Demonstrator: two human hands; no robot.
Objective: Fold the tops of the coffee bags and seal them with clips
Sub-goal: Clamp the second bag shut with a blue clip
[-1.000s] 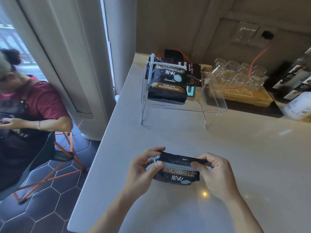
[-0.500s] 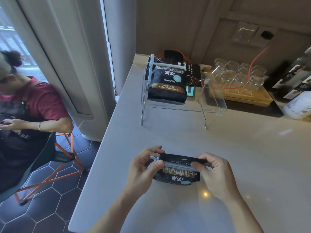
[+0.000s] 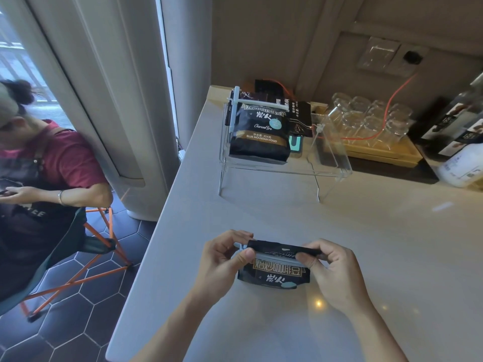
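A black coffee bag (image 3: 274, 275) stands on the grey counter near me, its top folded over. A pale grey clip (image 3: 271, 258) lies along the fold. My left hand (image 3: 222, 259) pinches the clip's left end and the bag top. My right hand (image 3: 332, 270) grips the right end of the fold and the clip. A second black coffee bag (image 3: 260, 131) stands on the clear acrylic shelf (image 3: 334, 165) at the back, with a white clip (image 3: 258, 104) across its folded top.
Upturned glasses (image 3: 366, 118) sit on a wooden tray behind the shelf, crossed by an orange cable. A white jug (image 3: 462, 165) stands at the far right. The counter's left edge (image 3: 156, 231) drops to a tiled floor, where a person sits on a folding chair (image 3: 86, 246).
Both hands have stayed on the bag top and clip, with only slight finger shifts. The bag has not moved.
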